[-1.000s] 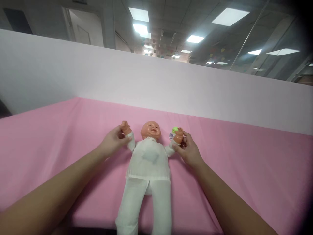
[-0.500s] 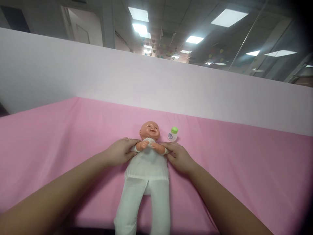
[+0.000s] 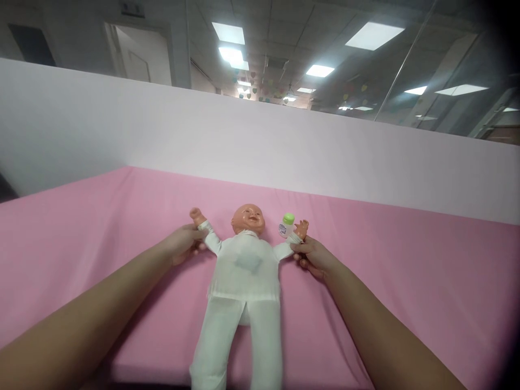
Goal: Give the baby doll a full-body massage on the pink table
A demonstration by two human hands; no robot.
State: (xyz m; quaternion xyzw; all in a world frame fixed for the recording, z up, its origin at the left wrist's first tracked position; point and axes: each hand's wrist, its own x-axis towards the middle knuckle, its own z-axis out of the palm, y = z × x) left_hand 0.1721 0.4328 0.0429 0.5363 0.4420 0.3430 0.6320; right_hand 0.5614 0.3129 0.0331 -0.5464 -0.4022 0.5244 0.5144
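A baby doll in a white top and white trousers lies on its back, head away from me, both arms spread out to the sides. My left hand is closed on the doll's sleeved forearm at the left, just below its plastic hand. At the right, my right hand grips the other sleeve near the wrist, thumb and fingers around it. Beside the doll's head, close behind its raised right-side hand, stands a small clear bottle with a green cap and a printed label.
The doll rests on a pink sheet with soft creases. A pale low wall runs along the far side. Above it are glass, ceiling lights and a doorway.
The doll's arms, bent over its chest before, are now stretched outward. My left hand has moved left and my right hand slightly right, each with a doll's arm.
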